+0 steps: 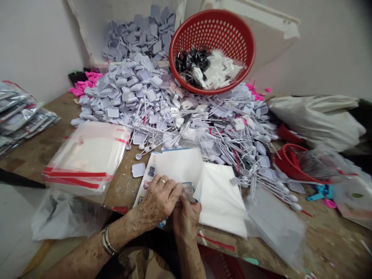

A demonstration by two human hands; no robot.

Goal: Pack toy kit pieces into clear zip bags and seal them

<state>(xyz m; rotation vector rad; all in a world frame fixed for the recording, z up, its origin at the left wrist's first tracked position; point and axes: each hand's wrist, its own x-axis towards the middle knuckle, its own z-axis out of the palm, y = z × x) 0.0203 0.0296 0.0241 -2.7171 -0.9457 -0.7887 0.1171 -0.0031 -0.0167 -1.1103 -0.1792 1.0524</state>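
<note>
A paper sheet (171, 164) printed with small cartoon animals lies at the front of the table, its right side curling up. My left hand (159, 195), with a ring and a bracelet, is closed over the sheet, fingertips pressed together near its right part. Close against it, my right hand (187, 217) is closed at the sheet's near edge, its fingers partly hidden. Between the fingertips shows a small grey, shiny rectangle (188, 188); whether it is separate or printed I cannot tell. A stack of plain white sheets (221, 197) lies right of the hands.
Clear bags with red strips (84, 155) lie to the left. Behind is a heap of pale plastic pieces (124, 89) and small long-handled spoons (221, 143). A red basket (212, 31) of packets sits on the heap. A smaller red basket (286, 159) stands right.
</note>
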